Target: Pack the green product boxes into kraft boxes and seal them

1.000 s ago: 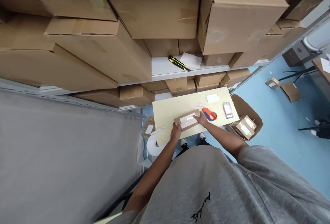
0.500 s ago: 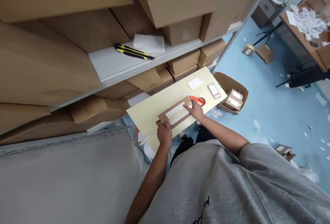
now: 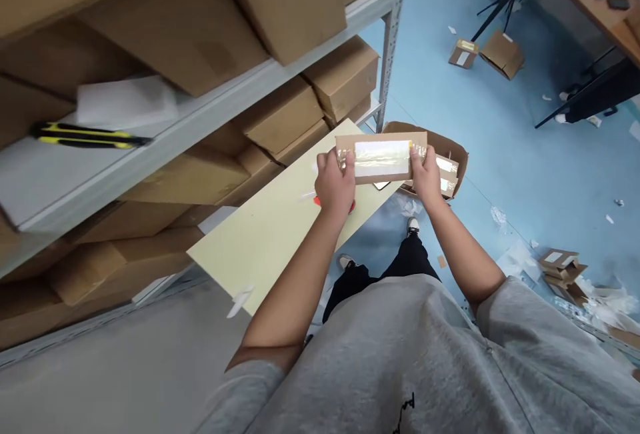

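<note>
Between my two hands is a small cardboard box point(image 3: 383, 173) with a white label and shiny clear tape on its top. My left hand point(image 3: 336, 181) grips its left end, thumb on the top face. At the right end my right hand point(image 3: 425, 171) is closed round the edge. The box is held up above the right end of a pale yellow board point(image 3: 265, 221). Part of a red-orange tape dispenser or tool point(image 3: 317, 201) shows behind my left wrist; its kind is mostly hidden. Beyond the box stands an open carton point(image 3: 457, 147) with labelled boxes point(image 3: 447, 174) inside.
Metal shelving point(image 3: 320, 41) full of cartons runs along the left. On it lie a black-and-yellow utility knife point(image 3: 85, 135) and white paper point(image 3: 125, 102). Paper scraps and small boxes point(image 3: 503, 54) litter the blue floor. A brown table point(image 3: 595, 7) stands at the upper right.
The box has been lifted off the board and carried right, towards the open carton, with both hands still on it. My view has turned to the right.
</note>
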Demonstrator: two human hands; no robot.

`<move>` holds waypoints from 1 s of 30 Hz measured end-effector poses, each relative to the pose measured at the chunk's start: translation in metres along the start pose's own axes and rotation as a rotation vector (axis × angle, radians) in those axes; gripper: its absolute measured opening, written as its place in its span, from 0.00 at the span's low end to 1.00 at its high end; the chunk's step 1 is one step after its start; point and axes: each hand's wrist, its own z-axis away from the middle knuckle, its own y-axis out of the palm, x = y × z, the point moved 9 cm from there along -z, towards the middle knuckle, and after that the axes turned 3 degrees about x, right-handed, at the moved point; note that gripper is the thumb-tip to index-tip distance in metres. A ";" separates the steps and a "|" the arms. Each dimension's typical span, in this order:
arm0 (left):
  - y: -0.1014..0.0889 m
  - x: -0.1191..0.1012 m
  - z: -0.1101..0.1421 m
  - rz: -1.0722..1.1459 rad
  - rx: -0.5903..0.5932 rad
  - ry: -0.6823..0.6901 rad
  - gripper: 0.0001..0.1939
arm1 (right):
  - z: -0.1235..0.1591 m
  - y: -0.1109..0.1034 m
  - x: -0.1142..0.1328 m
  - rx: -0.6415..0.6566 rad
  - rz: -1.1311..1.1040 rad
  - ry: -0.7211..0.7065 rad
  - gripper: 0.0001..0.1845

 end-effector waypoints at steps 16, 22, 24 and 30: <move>0.424 -0.077 -0.222 -0.107 0.335 0.032 0.33 | -0.246 -0.008 -0.356 -0.078 -0.096 0.283 0.43; 0.532 0.017 -0.234 -0.351 0.544 -0.252 0.33 | -0.231 0.099 -0.470 0.010 -0.079 0.460 0.48; 0.566 0.055 -0.233 -0.363 0.591 -0.304 0.35 | -0.221 0.137 -0.507 0.089 -0.029 0.518 0.49; 0.655 0.164 -0.219 -0.396 0.692 -0.397 0.49 | -0.187 0.234 -0.606 0.195 0.051 0.611 0.52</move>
